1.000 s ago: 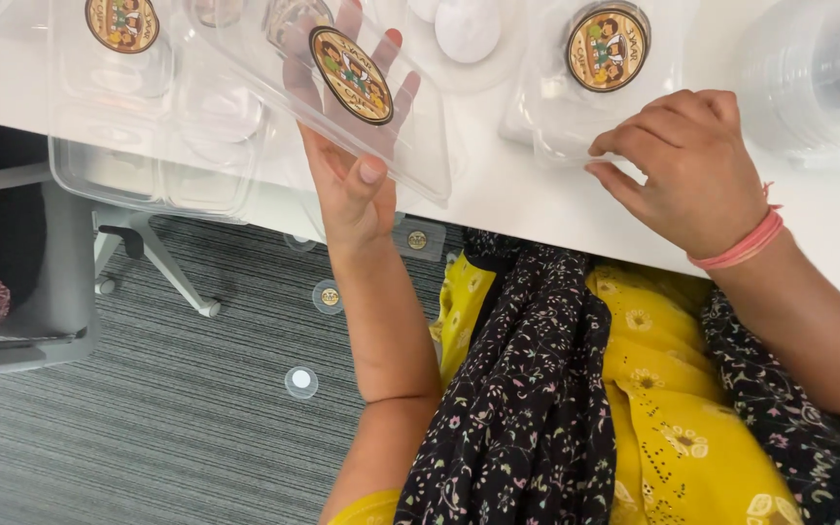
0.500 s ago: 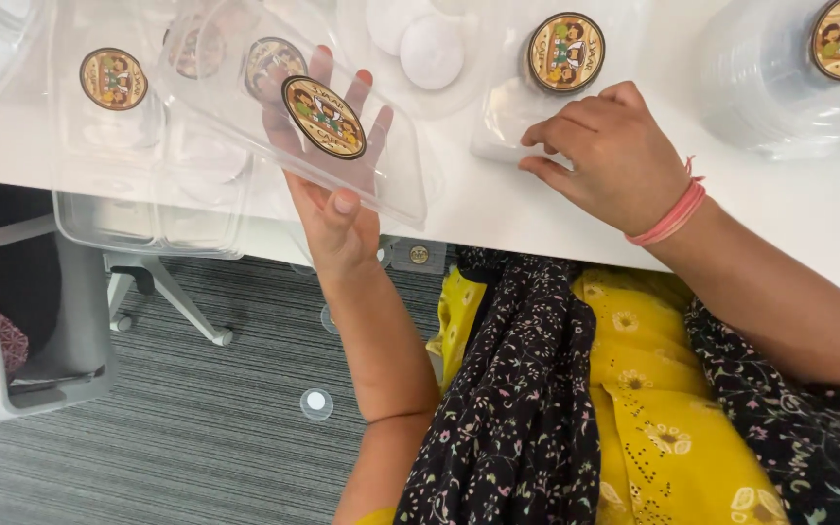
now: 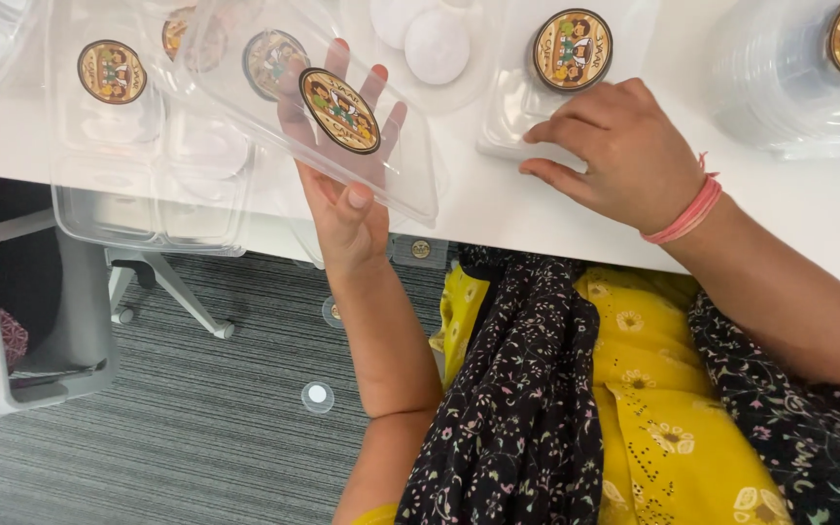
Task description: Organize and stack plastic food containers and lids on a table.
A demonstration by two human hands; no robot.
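While the left hand grips the stickered clear plastic lid from beneath, thumb on its near edge, the right hand rests loosely curled on another clear container, well apart rightward.

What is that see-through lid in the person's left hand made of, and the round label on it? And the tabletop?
The lid looks like thin clear plastic, glossy: the fingers of the left hand show through it. The round label seems to be a printed sticker, paper or film, with a slight sheen. The table looks like smooth white laminate, matte, though its core cannot be told.
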